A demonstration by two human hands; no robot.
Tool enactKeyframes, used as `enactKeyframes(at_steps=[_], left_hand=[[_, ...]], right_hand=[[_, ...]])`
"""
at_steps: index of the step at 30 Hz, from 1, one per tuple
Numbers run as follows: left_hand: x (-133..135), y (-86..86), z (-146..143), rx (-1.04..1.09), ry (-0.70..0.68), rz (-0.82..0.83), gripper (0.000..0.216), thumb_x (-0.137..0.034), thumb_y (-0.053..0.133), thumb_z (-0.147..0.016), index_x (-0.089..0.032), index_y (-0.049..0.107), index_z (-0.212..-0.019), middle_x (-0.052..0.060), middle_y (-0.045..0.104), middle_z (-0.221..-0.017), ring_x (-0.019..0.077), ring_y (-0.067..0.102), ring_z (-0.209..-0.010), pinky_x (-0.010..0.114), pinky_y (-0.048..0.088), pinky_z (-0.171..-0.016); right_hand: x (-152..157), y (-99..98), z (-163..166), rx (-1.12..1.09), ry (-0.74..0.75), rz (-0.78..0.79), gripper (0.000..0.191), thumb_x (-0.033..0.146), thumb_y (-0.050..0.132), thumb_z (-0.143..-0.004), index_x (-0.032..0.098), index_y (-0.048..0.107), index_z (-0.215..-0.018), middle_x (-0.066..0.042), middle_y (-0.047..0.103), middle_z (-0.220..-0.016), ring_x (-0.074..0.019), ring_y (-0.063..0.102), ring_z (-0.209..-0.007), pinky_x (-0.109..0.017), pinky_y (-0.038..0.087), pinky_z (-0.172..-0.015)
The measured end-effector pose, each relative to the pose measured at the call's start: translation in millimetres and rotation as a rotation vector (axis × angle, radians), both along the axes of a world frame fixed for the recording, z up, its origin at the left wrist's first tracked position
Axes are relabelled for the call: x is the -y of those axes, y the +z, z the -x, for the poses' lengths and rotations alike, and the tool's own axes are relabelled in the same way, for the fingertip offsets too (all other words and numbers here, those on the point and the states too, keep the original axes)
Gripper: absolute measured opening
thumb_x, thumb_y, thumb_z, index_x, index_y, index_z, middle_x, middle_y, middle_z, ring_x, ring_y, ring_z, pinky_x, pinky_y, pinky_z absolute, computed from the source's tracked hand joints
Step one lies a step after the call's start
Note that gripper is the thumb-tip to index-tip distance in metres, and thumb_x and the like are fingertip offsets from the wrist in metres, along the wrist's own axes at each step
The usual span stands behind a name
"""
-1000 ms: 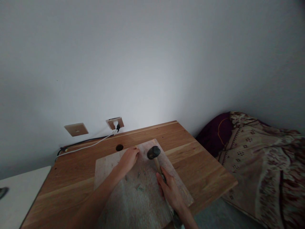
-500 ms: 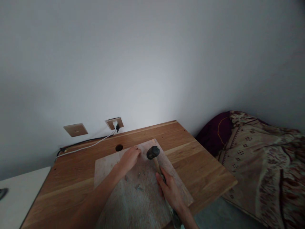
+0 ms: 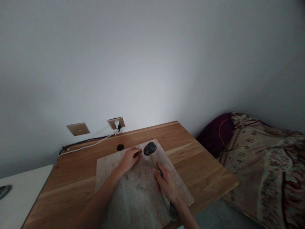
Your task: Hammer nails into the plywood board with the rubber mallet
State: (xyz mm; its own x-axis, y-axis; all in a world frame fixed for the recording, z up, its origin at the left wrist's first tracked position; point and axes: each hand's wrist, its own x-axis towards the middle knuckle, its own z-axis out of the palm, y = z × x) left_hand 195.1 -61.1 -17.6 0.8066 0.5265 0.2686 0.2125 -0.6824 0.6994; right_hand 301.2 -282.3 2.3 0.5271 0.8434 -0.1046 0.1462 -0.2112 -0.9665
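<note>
My right hand is wrapped round the pale handle of a mallet with a dark, blocky head. The head is raised just right of my left fingertips. My left hand rests near the far edge of a worn wooden board, its fingertips pinched together and pointing right. Whatever lies between those fingers is too small and hidden to make out. Nearer me on the board are several small metal pieces that look like screws or nails.
Under the board is a wooden table with a round cable hole. A white cable runs along its back to a wall socket. At left stands a white surface; at right, a bed with a patterned cover.
The mallet head has shifted slightly left and up, closer to my left fingertips. My left hand has turned a little and stays pinched. The whole view has shifted slightly.
</note>
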Motion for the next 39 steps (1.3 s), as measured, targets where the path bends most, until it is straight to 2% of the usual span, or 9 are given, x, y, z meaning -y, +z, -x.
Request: enactKeyframes(at_steps=[6, 9, 13, 16, 19, 24, 28, 35, 39], left_hand=[[-0.7, 2.1, 0.7, 0.016, 0.017, 0.006, 0.014, -0.012, 0.065, -0.087, -0.018, 0.076, -0.093, 0.008, 0.075, -0.098, 0.0214, 0.07, -0.092, 0.033, 0.053, -0.087], [0.1, 0.6, 0.5, 0.02, 0.037, 0.021, 0.022, -0.008, 0.063, -0.085, -0.018, 0.074, -0.1, 0.007, 0.075, -0.097, 0.0204, 0.07, -0.089, 0.032, 0.052, -0.085], [1.2, -2.1, -0.3, 0.011, 0.062, 0.057, 0.038, -0.004, 0.062, -0.079, -0.018, 0.07, -0.114, 0.003, 0.073, -0.089, 0.0188, 0.067, -0.08, 0.03, 0.051, -0.077], [1.0, -1.6, -0.6, 0.008, 0.075, 0.059, 0.037, -0.005, 0.064, -0.077, -0.018, 0.071, -0.111, 0.003, 0.074, -0.092, 0.0197, 0.067, -0.083, 0.031, 0.05, -0.078], [-0.2, -0.6, -1.1, 0.009, 0.099, 0.103, 0.037, -0.01, 0.067, -0.078, -0.018, 0.071, -0.114, 0.002, 0.074, -0.087, 0.0202, 0.068, -0.08, 0.032, 0.051, -0.078], [-2.9, -4.3, -1.8, 0.017, 0.115, 0.158, 0.045, -0.008, 0.068, -0.075, -0.017, 0.069, -0.119, 0.002, 0.076, -0.082, 0.0204, 0.07, -0.077, 0.032, 0.052, -0.075], [-3.7, -6.1, -1.7, 0.016, 0.116, 0.152, 0.046, -0.009, 0.069, -0.075, -0.017, 0.068, -0.121, 0.001, 0.076, -0.082, 0.0199, 0.07, -0.076, 0.031, 0.052, -0.076], [-0.6, -0.5, 1.1, -0.021, 0.104, 0.118, 0.05, -0.003, 0.067, -0.074, -0.018, 0.066, -0.121, 0.004, 0.077, -0.092, 0.0229, 0.071, -0.085, 0.034, 0.054, -0.08], [9.4, 9.4, 15.5, 0.002, 0.147, -0.025, 0.039, -0.004, 0.06, -0.081, -0.018, 0.064, -0.118, 0.009, 0.073, -0.108, 0.023, 0.069, -0.098, 0.038, 0.054, -0.09]], right_hand=[[-5.3, -3.9, 3.0, -0.022, 0.017, -0.03, 0.042, 0.061, 0.046, -0.098, 0.02, 0.055, -0.093, 0.008, 0.049, -0.06, -0.0089, 0.044, -0.038, -0.02, 0.033, -0.036], [-6.1, -0.5, 4.7, -0.013, 0.015, -0.015, 0.042, 0.06, 0.046, -0.098, 0.019, 0.056, -0.097, 0.007, 0.052, -0.062, -0.009, 0.046, -0.038, -0.02, 0.034, -0.036], [-9.0, 5.1, 8.0, -0.001, 0.025, 0.003, 0.046, 0.058, 0.046, -0.098, 0.016, 0.058, -0.113, 0.007, 0.053, -0.06, -0.0106, 0.048, -0.039, -0.02, 0.036, -0.036], [-12.8, 8.0, 10.9, 0.039, 0.053, 0.001, 0.044, 0.055, 0.044, -0.1, 0.016, 0.06, -0.113, 0.006, 0.054, -0.061, -0.0103, 0.05, -0.039, -0.02, 0.036, -0.037], [-16.9, 8.0, 12.4, 0.078, 0.049, 0.017, 0.048, 0.054, 0.044, -0.1, 0.015, 0.06, -0.123, 0.005, 0.056, -0.061, -0.0116, 0.051, -0.04, -0.021, 0.037, -0.038], [-20.5, 4.8, 12.0, 0.212, 0.044, 0.051, 0.052, 0.053, 0.044, -0.1, 0.013, 0.063, -0.128, 0.002, 0.059, -0.057, -0.0171, 0.055, -0.045, -0.026, 0.043, -0.045], [-20.5, 5.5, 11.6, 0.309, 0.03, 0.016, 0.052, 0.048, 0.043, -0.101, 0.01, 0.064, -0.129, -0.004, 0.068, -0.068, -0.0223, 0.065, -0.061, -0.03, 0.051, -0.06], [-21.0, 6.4, 10.3, 0.376, 0.06, 0.022, 0.047, 0.045, 0.044, -0.101, 0.012, 0.066, -0.127, -0.012, 0.077, -0.086, -0.0259, 0.071, -0.074, -0.033, 0.053, -0.068], [-16.7, 3.6, 11.6, 0.343, 0.036, -0.013, 0.051, 0.051, 0.046, -0.1, 0.012, 0.066, -0.126, -0.008, 0.073, -0.073, -0.0237, 0.067, -0.064, -0.03, 0.051, -0.059]])
